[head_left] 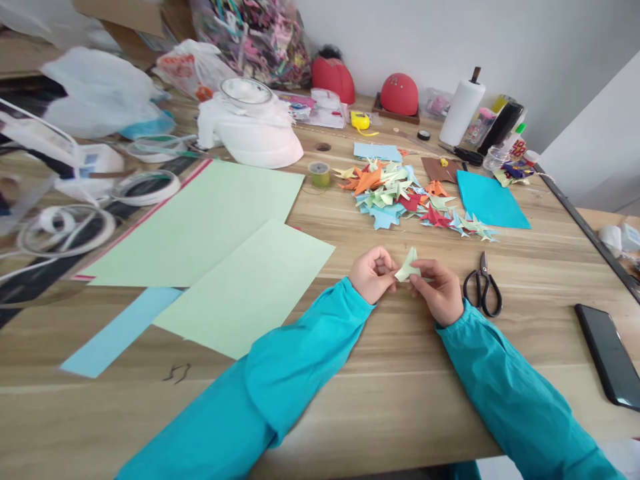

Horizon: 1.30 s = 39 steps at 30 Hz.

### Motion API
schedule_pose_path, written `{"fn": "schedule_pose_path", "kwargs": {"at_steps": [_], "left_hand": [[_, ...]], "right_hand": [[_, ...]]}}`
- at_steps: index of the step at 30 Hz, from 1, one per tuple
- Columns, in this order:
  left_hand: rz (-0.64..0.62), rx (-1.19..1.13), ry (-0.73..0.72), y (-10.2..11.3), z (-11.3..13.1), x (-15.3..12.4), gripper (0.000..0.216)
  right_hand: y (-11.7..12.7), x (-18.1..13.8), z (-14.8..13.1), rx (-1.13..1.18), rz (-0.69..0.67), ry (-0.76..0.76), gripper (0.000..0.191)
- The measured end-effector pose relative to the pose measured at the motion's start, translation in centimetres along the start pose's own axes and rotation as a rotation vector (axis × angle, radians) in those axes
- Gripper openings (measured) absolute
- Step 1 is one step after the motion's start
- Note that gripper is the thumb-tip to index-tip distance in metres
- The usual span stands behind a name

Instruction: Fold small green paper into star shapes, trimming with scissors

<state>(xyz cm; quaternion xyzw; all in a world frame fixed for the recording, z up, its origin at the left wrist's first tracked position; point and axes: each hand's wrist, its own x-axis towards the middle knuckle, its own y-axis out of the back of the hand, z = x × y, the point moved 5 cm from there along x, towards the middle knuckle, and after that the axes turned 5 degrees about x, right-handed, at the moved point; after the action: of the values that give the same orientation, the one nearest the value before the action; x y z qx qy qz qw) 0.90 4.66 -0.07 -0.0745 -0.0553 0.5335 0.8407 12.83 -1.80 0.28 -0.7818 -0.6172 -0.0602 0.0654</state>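
Note:
Between my two hands is a small pale green origami crane (407,265), its paper folded into points. My left hand (374,273) pinches its left side, with the fingers curled in. On the other side my right hand (439,288) grips it between thumb and forefinger. Just beyond the hands lies a heap of folded paper cranes (395,193) in green, orange, red and blue. A pair of black-handled scissors (483,287) rests right of my right hand. Large pale green paper sheets (250,287) lie to the left, over a light blue paper strip (123,331).
A black phone (610,353) lies at the right. Turquoise paper (493,200) sits beside the heap, and a spool of thread (319,175) to its left. Farther back are a yellow tape measure (360,120), a white roll (463,110) and white caps (255,130). Coiled white strips (145,187) clutter the left.

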Motion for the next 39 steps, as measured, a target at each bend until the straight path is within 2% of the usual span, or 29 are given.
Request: {"fn": "schedule_pose_path", "kwargs": {"at_steps": [5, 11, 22, 32, 35, 39], "left_hand": [[-0.036, 0.005, -0.022, -0.1, 0.1, 0.1, 0.034], [-0.043, -0.002, -0.061, -0.2, -0.1, 0.0, 0.029], [0.005, 0.019, -0.037, 0.0, 0.1, -0.1, 0.035], [0.081, 0.431, -0.274, 0.1, 1.4, -1.3, 0.014], [0.057, 0.503, -0.359, -0.2, 2.1, -1.6, 0.013], [-0.001, 0.489, -0.434, -0.5, 2.3, -1.9, 0.015]], "right_hand": [[0.1, 0.2, 0.0, 0.087, 0.023, -0.050, 0.036], [0.0, 0.3, 0.6, 0.065, -0.052, -0.128, 0.025], [0.4, 0.5, 0.5, 0.033, -0.037, -0.120, 0.021], [0.4, 0.5, 0.1, 0.061, -0.057, -0.097, 0.017], [0.4, 0.6, 0.0, 0.074, -0.044, -0.089, 0.014], [0.5, 0.6, -0.1, 0.088, -0.019, -0.074, 0.014]]}}
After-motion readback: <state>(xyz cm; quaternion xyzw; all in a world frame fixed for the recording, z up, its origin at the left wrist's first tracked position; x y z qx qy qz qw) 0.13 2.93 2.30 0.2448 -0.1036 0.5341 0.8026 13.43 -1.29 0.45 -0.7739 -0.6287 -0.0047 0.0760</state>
